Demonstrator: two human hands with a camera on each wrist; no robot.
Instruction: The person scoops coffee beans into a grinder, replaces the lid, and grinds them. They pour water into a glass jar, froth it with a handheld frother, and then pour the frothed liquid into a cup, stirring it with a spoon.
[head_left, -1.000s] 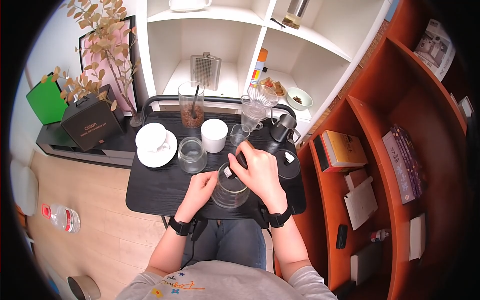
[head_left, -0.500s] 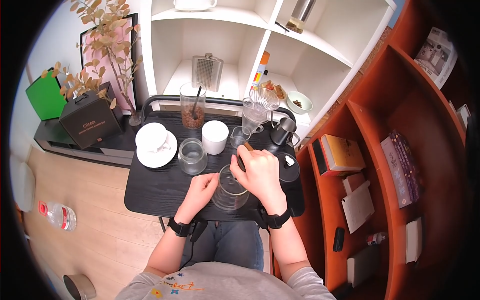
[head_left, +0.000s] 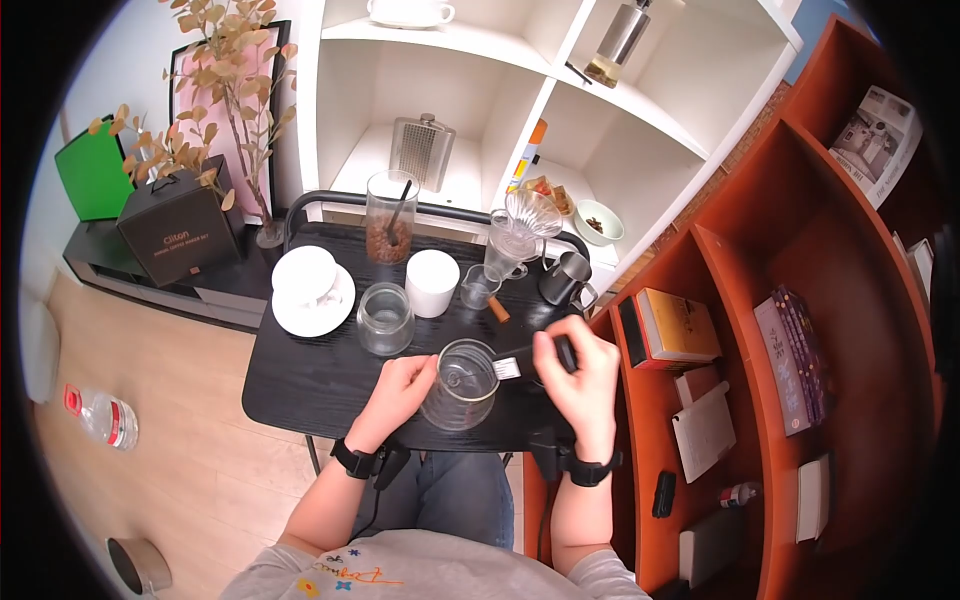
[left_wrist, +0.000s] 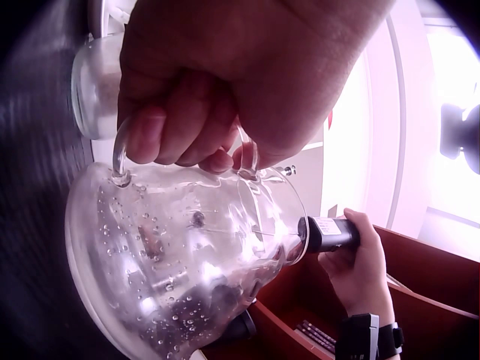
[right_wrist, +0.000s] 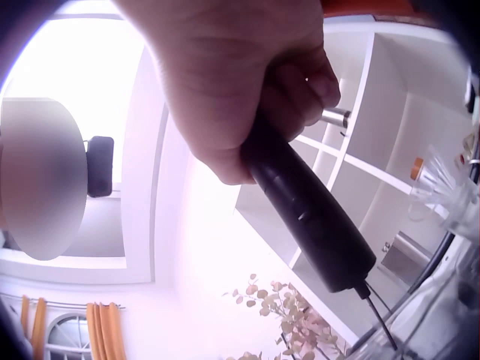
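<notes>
My left hand (head_left: 393, 392) grips the looped handle of a clear glass jug (head_left: 459, 400), which stands at the front of the black table. Water droplets dot the jug's wall (left_wrist: 176, 300) in the left wrist view. To the right of the jug, my right hand (head_left: 582, 385) holds a black handheld milk frother (right_wrist: 315, 214) by its body. The frother lies tilted sideways, and its thin metal shaft (right_wrist: 381, 322) reaches in through the jug's mouth. A white label (left_wrist: 327, 226) shows on the frother's end nearest the jug.
Left of the jug stand a glass jar (head_left: 386, 325), a white canister (head_left: 432, 287) and a white cup on a saucer (head_left: 340, 318). Behind are a tall glass of brown beans (head_left: 388, 245), a glass dripper (head_left: 515, 240), a small glass pitcher (head_left: 478, 287) and a dark metal pitcher (head_left: 566, 279).
My right hand has moved right, away from above the jug, tipping the frother from steep to nearly level. A brown wooden piece behind it now shows. My left hand keeps its grip on the handle.
</notes>
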